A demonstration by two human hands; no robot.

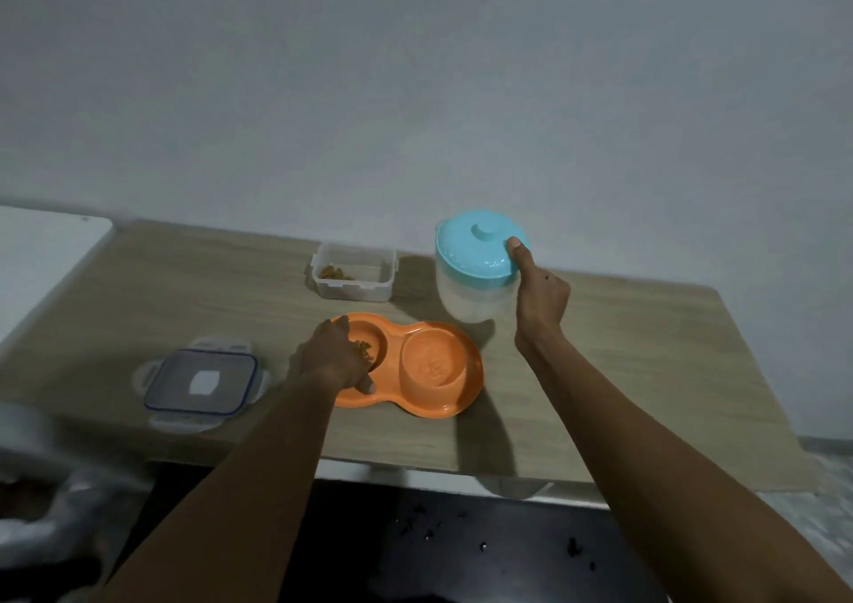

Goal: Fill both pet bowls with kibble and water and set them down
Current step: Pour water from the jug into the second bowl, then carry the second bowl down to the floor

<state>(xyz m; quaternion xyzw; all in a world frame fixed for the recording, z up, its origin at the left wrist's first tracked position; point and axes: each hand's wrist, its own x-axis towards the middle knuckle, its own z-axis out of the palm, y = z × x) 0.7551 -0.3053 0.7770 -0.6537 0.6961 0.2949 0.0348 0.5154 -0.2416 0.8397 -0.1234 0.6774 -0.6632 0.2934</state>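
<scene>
Right grip [537,297] wrapped on the water jug [466,297], thumb [519,256] pressed up on the blue lid [475,249] edge. Other fingers are hidden behind the jug body. Jug is at the back of the desk [623,371], just behind the dish and leaning a bit twd it. Can't tell if its base touches the desk.

Left grip [332,358] lies over the left cup of the orange double bowl [443,399], fingers bent down at the far rim, thumb tip on the near flange. Can't tell if it clamps the dish or just rests on it.

Task thing: the dish sits flat mid-desk, near the front edge. Kibble [364,348] shows in the left cup beside the fingers. Right cup [434,362] looks glossy/rippled, prob some water in it, not sure.

Clear kibble box [353,274] stands open behind the dish w/ a few bits left. Its clip lid [201,383] lies flat to the left.

Handling, my read:
- Dish is stiff moulded plastic and light, but the water side will slosh, so it should be kept level.
- Best hold is the wide flange at both ends, two hands, not inside the cups.
- Jug is a smooth translucent plastic body, poss slippery. The lid seems loose-fit, so a thumb on it makes sense when tipping.
- Weight depends on the fill level, which isn't readable here.
</scene>
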